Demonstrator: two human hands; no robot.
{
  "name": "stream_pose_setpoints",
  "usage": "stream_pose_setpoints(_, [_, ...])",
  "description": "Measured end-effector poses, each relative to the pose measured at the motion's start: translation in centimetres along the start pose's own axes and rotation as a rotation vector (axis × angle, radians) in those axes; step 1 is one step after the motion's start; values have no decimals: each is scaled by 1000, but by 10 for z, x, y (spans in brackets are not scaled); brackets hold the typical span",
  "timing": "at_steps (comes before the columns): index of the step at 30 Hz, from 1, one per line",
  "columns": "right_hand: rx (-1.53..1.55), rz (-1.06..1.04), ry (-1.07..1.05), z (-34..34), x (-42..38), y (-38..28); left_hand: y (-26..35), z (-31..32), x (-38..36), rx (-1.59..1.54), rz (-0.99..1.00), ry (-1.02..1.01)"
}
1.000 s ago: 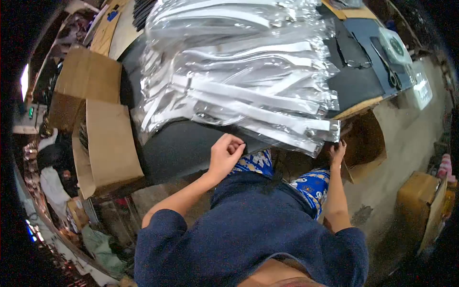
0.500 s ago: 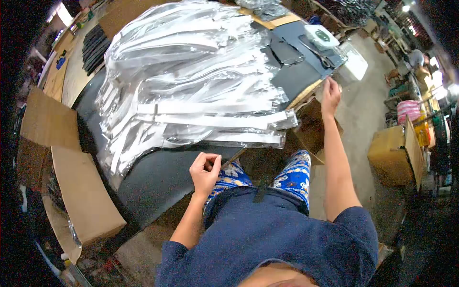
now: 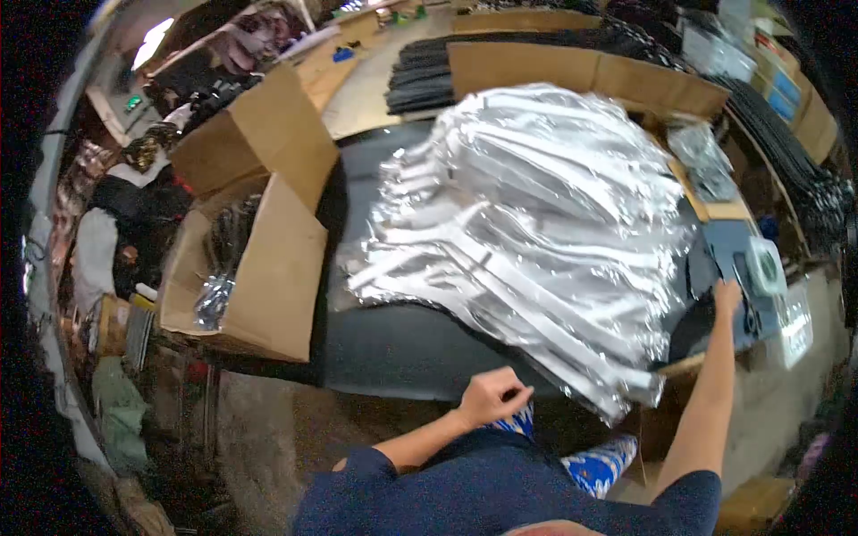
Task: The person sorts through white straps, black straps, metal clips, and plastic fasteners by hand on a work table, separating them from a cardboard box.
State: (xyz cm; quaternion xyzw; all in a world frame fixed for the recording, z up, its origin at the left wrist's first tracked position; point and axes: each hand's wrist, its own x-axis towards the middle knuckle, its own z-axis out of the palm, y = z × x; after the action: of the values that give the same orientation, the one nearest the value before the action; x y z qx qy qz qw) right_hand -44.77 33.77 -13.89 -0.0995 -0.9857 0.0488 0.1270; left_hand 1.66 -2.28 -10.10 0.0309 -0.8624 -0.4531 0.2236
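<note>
A wide pile of clear plastic packets with white strips inside (image 3: pixel 536 214) covers the middle of the black tabletop (image 3: pixel 384 357). My left hand (image 3: pixel 494 396) is curled closed just off the table's near edge, in front of the pile; whatever its fingers may hold is hidden. At the right end of the table, my right hand (image 3: pixel 728 297) reaches over the dark grey board, beside black-handled scissors (image 3: pixel 751 314). Its fingers are blurred, so their grip does not show. A white tub with something green in it (image 3: pixel 765 266) sits just beyond that hand.
On the left stands an open cardboard box (image 3: pixel 277 268) with shiny plastic packets in it. Cardboard flaps (image 3: pixel 527 70) rise behind the pile. Bundles of black strips (image 3: pixel 420 76) lie further back. A bundle of clear plastic (image 3: pixel 702 156) rests at the back right.
The view has swung to the left, bringing more of the cardboard box into sight. My right hand has moved from the board's near corner inward over it, nearer the scissors. My left hand stays curled.
</note>
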Motion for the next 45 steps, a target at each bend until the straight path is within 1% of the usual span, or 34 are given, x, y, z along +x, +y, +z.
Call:
stream_pose_setpoints(2, [-71, 21, 28, 7, 7, 0, 3, 2, 1, 14, -16, -3])
stream_pose_setpoints(3, [-58, 24, 31, 13, 19, 4, 2, 3, 2, 36, 22, 3])
stream_pose_setpoints(5, [-97, -29, 48, 27, 36, 15, 2, 3, 1, 59, 34, -1])
stream_pose_setpoints(6, [-64, -31, -6, 24, 37, 18, 1, 3, 2, 62, 93, 4])
stream_pose_setpoints(7, [-41, -57, 44, 23, 37, 21, 0, 4, 1, 67, 153, 15])
stream_pose_setpoints(10, [100, -169, 164, 37, 50, 48, -3, 5, -1, 78, 145, 11])
stream_pose_setpoints(11, [136, -222, 174, 47, 65, 62, -3, 5, -1, 53, 156, 21])
stream_pose_setpoints(12, [267, -321, 170, 112, 123, 115, -4, 4, -1, 36, 167, 40])
stream_pose_setpoints(13, [363, -292, 228, 101, 110, 109, -4, 5, -2, 19, 177, 81])
stream_pose_setpoints(14, [460, -257, 279, 79, 103, 112, -3, 2, -7, -9, 62, 27])
stream_pose_setpoints(15, [369, -278, 388, 70, 98, 116, -1, 0, -10, -122, -35, 68])
stream_pose_setpoints(16, [381, -257, 335, 43, 83, 112, 2, 0, -11, -245, -126, 102])
stream_pose_setpoints(17, [627, -276, 424, -10, 25, 79, 5, -2, -11, -239, -128, 116])
stream_pose_setpoints(18, [627, -282, 424, -27, 14, 74, 9, -4, -8, -229, -119, 167])
stream_pose_setpoints(19, [658, -291, 353, -39, 7, 78, 14, -5, -4, -225, -110, 208])
stream_pose_setpoints(20, [683, -294, 284, -54, -6, 85, 20, -8, 2, -237, -113, 198])
stream_pose_setpoints(21, [666, -282, 288, -75, -43, 95, 27, -12, 11, -202, 8, 231])
stream_pose_setpoints(22, [756, -307, 246, -133, -97, 48, 34, -16, 20, -171, 132, 262])
stream_pose_setpoints(23, [846, -329, 210, -168, -116, 21, 42, -18, 27, -254, 105, 243])
stream_pose_setpoints(24, [825, -309, 228, -192, -143, 7, 46, -16, 36, -268, 129, 258])
stream_pose_setpoints(25, [904, -305, 191, -210, -166, -6, 48, -14, 47, -289, 179, 222])
stream_pose_setpoints(26, [986, -299, 155, -222, -185, -17, 49, -13, 59, -308, 230, 185])
stream_pose_setpoints(27, [969, -275, 173, -229, -201, -23, 57, -16, 69, -329, 240, 160])
stream_pose_setpoints(29, [1319, -439, 72, -238, -231, -32, 85, -28, 86, -290, 269, 18])
stream_pose_setpoints(30, [1339, -464, 91, -249, -246, -40, 94, -35, 89, -330, 196, -124])
stream_pose_setpoints(32, [1377, -477, 102, -272, -276, -55, 112, -47, 94, -387, 90, -277])
stream_pose_setpoints(33, [1396, -463, 97, -282, -289, -60, 116, -48, 94, -364, 132, -263])
stream_pose_setpoints(34, [1396, -525, 140, -291, -300, -64, 118, -48, 93, -349, 174, -251])
stream_pose_setpoints(36, [1444, -507, 128, -314, -325, -69, 118, -52, 91, -273, 444, -105])
stream_pose_setpoints(38, [1531, -496, 169, -322, -342, -70, 137, -62, 75, -443, 238, -63])
stream_pose_setpoints(40, [1518, -607, 150, -321, -346, -54, 146, -72, 62, -572, 186, -78])
stream_pose_setpoints(42, [1551, -608, 155, -320, -353, -49, 159, -82, 50, -705, 56, -103])
stream_pose_setpoints(44, [1631, -605, 136, -322, -359, -47, 158, -84, 47, -676, 152, -78])
stream_pose_setpoints(45, [1655, -606, 109, -324, -362, -46, 160, -86, 44, -721, 147, -66])
